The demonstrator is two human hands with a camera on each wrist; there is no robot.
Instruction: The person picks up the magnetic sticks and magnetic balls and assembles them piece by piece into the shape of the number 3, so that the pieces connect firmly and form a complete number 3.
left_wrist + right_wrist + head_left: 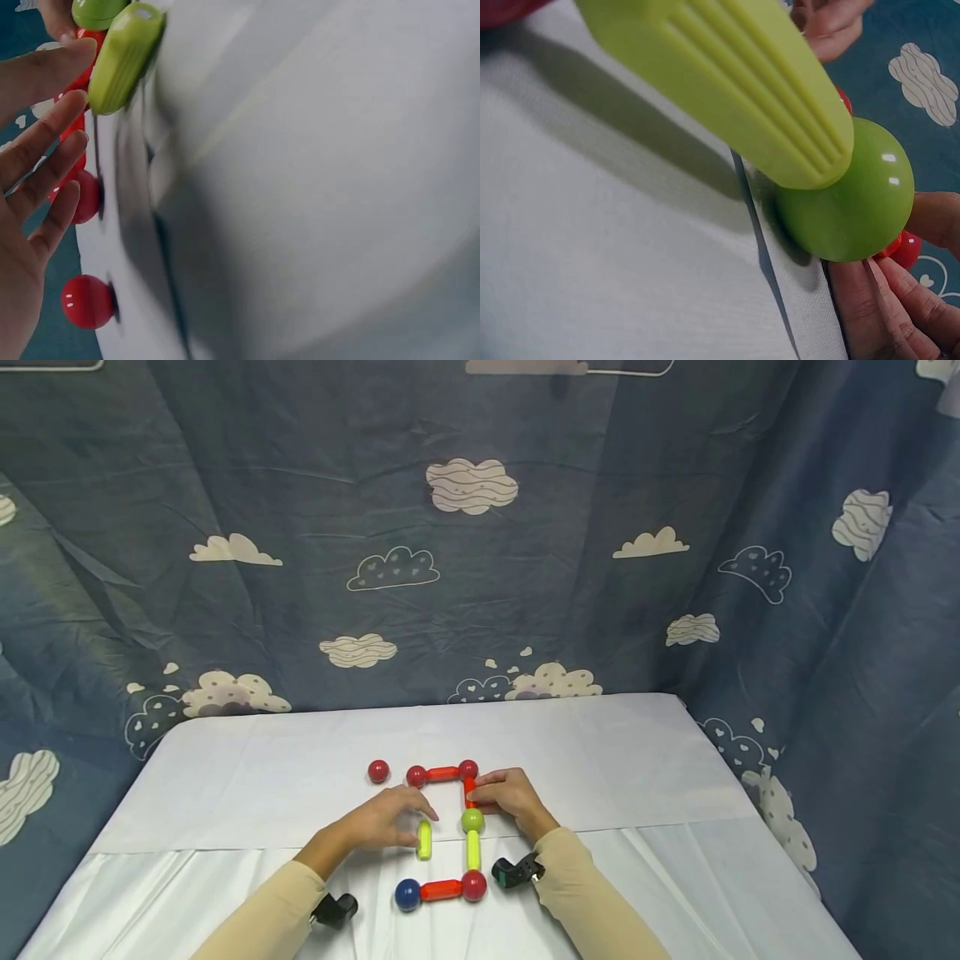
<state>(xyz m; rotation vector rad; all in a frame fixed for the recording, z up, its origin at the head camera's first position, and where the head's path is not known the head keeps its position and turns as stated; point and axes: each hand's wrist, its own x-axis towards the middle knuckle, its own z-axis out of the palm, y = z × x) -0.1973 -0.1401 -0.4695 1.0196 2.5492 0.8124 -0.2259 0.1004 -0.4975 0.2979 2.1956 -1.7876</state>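
My right hand pinches a red toy rod between thumb and fingers. This rod runs from a red ball down to a green ball, which looms large in the right wrist view. Below the green ball, a yellow-green rod leads to another red ball. My left hand is spread beside a loose yellow-green rod, thumb and forefinger tips right at its side. That rod lies inside the built shape, apart from its balls.
At the top, a red rod joins a red ball to the corner ball. Along the bottom, a red rod ends at a blue ball. A loose red ball sits farther left on the white-covered table.
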